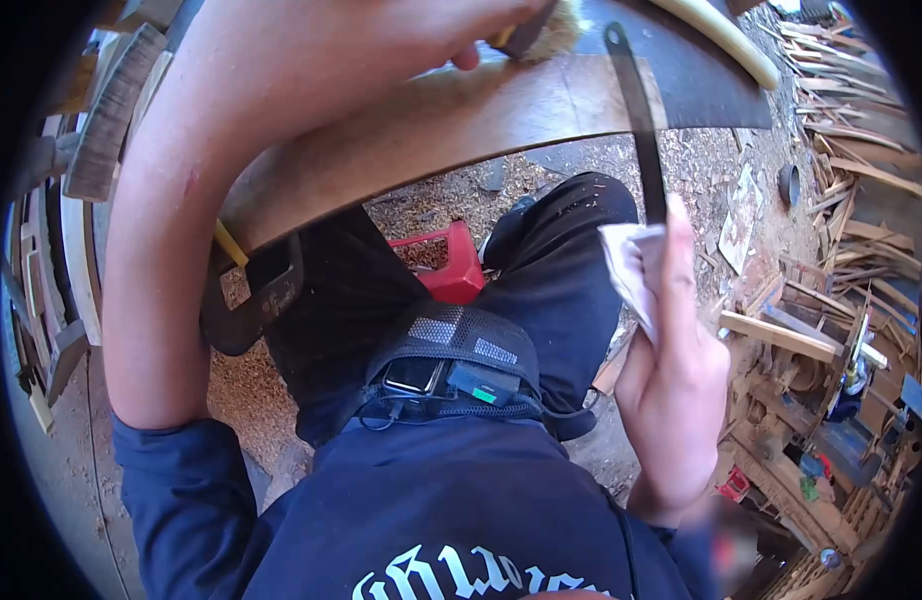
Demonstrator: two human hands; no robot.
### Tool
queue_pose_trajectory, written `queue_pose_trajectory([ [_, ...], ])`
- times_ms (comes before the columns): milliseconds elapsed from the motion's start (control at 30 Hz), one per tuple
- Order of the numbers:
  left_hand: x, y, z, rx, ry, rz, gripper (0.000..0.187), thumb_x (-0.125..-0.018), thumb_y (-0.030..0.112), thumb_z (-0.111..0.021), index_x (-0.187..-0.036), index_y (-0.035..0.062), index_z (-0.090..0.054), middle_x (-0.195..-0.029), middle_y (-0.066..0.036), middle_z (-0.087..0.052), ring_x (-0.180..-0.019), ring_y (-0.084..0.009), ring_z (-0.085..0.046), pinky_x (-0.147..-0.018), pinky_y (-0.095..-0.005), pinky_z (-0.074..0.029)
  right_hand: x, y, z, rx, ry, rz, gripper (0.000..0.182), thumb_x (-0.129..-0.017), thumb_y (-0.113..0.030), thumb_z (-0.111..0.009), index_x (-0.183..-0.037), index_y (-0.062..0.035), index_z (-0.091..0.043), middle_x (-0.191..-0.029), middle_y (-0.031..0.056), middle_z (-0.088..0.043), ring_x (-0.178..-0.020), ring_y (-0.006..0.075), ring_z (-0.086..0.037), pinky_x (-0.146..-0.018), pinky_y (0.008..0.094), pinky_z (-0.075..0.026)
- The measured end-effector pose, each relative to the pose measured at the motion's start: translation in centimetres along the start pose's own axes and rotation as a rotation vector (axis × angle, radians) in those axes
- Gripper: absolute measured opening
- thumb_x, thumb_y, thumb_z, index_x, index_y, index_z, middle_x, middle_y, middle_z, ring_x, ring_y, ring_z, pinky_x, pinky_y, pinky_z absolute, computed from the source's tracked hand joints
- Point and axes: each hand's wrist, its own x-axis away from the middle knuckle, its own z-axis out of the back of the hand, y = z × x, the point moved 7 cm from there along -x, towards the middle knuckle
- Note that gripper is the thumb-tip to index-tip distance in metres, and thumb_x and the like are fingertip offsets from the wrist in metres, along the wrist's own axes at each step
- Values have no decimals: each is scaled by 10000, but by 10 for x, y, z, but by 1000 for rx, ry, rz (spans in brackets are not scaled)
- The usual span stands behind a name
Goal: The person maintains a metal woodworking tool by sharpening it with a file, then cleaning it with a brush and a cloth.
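My left hand (436,35) is at the top of the view, its fingers closed around what looks like a brush (556,35) with pale yellowish bristles; the top edge cuts off part of it. The brush is over the far edge of a curved wooden board (431,130). On the right, my right hand (676,370) grips a long, flat, dark metal strip (638,110) with a hole in its rounded far end. White cloth or paper (633,265) wraps its near end under my fingers. The strip points away from me, across the board's right end.
A dark slab (716,95) lies beyond the board, with a pale curved stick (726,40) on it. A dark clamp (251,310) is at the board's left end. Between my legs is a red plastic piece (456,268). Shavings cover the floor; wood scraps (871,150) pile up right.
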Motion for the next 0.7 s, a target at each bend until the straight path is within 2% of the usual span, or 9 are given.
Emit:
queue_pose_trajectory([
  [67, -7, -12, -1, 220, -34, -58, 211, -964, 158, -731, -856, 17, -617, -717, -94, -721, -617, -127, -716, -526, -245, -571, -2, 1, -1, -22, 53, 48, 774, -848, 144, -478, -1591, -49, -374, -1107, 279, -725, -930, 400, -756, -743, 441, -585],
  [100, -4, -7, 6, 176, -81, 16, 212, -962, 161, -733, -856, 18, -619, -710, -90, -720, -610, -126, -713, -520, -243, -565, -21, 1, -3, 3, 26, 55, 774, -848, 138, -486, -1590, -55, -378, -1102, 281, -721, -903, 414, -750, -733, 447, -579],
  [200, 1, -8, 1, 91, -27, 35, 181, -956, 131, -721, -857, 13, -626, -683, -81, -710, -590, -123, -705, -498, -230, -542, -35, 4, -9, 51, 24, 69, 781, -841, 129, -503, -1588, -67, -386, -1118, 288, -703, -876, 441, -733, -725, 463, -563],
  [333, 2, -3, 9, 117, -19, 129, 172, -943, 134, -727, -867, 8, -638, -698, -83, -711, -628, -121, -714, -535, -236, -553, -6, 6, -10, 35, 92, 92, 805, -820, 142, -491, -1591, -65, -381, -1211, 298, -684, -909, 440, -736, -755, 464, -572],
  [533, 5, -9, 4, 110, -5, 122, 193, -953, 168, -728, -878, 15, -638, -710, -89, -709, -637, -120, -722, -535, -235, -570, -41, 1, -8, 26, 41, 131, 760, -846, 123, -474, -1579, -59, -392, -1229, 288, -683, -842, 427, -745, -700, 475, -574],
  [600, 1, -11, 4, 125, -17, 132, 197, -961, 171, -723, -877, 16, -635, -708, -93, -708, -632, -118, -720, -530, -236, -575, -30, 5, -11, 28, 54, 108, 763, -846, 124, -473, -1582, -53, -384, -1238, 282, -682, -859, 424, -746, -710, 468, -581],
  [700, 4, 12, -4, -202, 99, 5, 199, -968, 176, -724, -878, 23, -635, -714, -96, -711, -611, -128, -722, -522, -239, -580, 1, 8, -11, -8, 71, 88, 767, -841, 127, -467, -1584, -40, -374, -1255, 276, -679, -884, 419, -748, -727, 458, -592],
])
